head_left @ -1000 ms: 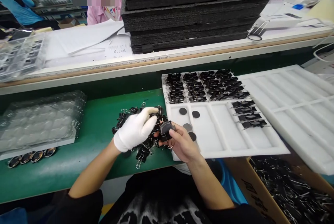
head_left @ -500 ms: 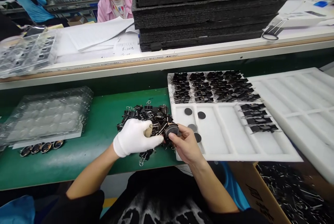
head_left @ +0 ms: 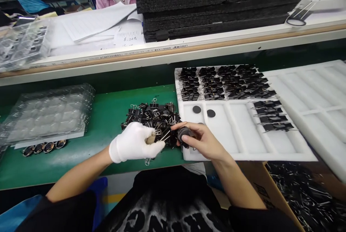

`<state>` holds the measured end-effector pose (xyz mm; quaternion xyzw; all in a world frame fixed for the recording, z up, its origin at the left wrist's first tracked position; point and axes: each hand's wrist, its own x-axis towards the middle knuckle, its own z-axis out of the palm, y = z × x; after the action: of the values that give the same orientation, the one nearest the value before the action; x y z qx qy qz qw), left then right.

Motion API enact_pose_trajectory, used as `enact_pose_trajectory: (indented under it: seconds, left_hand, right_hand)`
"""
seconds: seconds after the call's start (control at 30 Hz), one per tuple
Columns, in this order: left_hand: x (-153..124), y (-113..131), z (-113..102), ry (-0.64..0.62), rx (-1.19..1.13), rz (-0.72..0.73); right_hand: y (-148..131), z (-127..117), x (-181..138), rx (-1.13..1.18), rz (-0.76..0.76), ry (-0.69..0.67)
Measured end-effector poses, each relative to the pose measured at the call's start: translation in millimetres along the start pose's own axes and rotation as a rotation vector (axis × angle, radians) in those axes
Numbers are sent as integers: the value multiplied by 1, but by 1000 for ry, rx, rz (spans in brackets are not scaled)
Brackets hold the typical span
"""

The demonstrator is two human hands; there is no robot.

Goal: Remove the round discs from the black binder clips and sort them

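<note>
My left hand (head_left: 133,145) wears a white glove with a bare thumb tip and pinches a black binder clip (head_left: 165,135) by its wire handles, over a heap of loose binder clips (head_left: 151,116) on the green mat. My bare right hand (head_left: 202,141) is closed on a small round dark part (head_left: 183,133), held right against that clip at the near left corner of a white foam tray (head_left: 235,131). Two dark discs (head_left: 196,109) lie in a tray slot. Rows of clipped parts (head_left: 221,82) fill the tray's far slots.
A second white foam tray (head_left: 313,98) lies to the right. Clear blister trays (head_left: 48,111) sit at left with several shiny oval parts (head_left: 43,148) in front. A cardboard box of clips (head_left: 305,196) is at lower right. Black foam sheets (head_left: 216,4) stack on the shelf; a person in pink sits beyond.
Both hands have stayed together at the tray corner. My left fingers closed from reaching into the heap to pinching a clip, and my right hand turned the round part toward it.
</note>
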<state>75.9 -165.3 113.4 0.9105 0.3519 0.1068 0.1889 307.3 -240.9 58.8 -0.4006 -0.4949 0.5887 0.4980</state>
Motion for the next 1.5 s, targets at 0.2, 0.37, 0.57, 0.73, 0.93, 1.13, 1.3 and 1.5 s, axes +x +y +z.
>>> enact_pose_trajectory:
  seconds: [0.2, 0.37, 0.57, 0.73, 0.93, 1.13, 1.3, 1.5]
  left_hand:
    - [10, -70, -39, -20, -92, -311]
    - [17, -164, -51, 56, -280, -734]
    - [18, -214, -64, -224, -238, -983]
    - [41, -219, -77, 311, 103, -892]
    - [89, -222, -23, 558, 177, -1049]
    - [94, -233, -3, 584, 253, -1123]
    - [93, -240, 0, 574, 256, -1134]
    - [88, -244, 4, 494, 261, -1157]
  right_hand:
    - [-16, -9, 1, -107, 115, -84]
    - [-24, -8, 33, -36, 183, -79]
    - [-22, 4, 135, -615, -32, 2]
    - [-11, 24, 231, -1087, -190, -253]
    - [29, 51, 300, -1210, -233, -475]
    - [57, 60, 319, -1159, -240, -555]
    - [68, 55, 323, -1088, -309, -562]
    - [77, 49, 322, -1045, -314, -557]
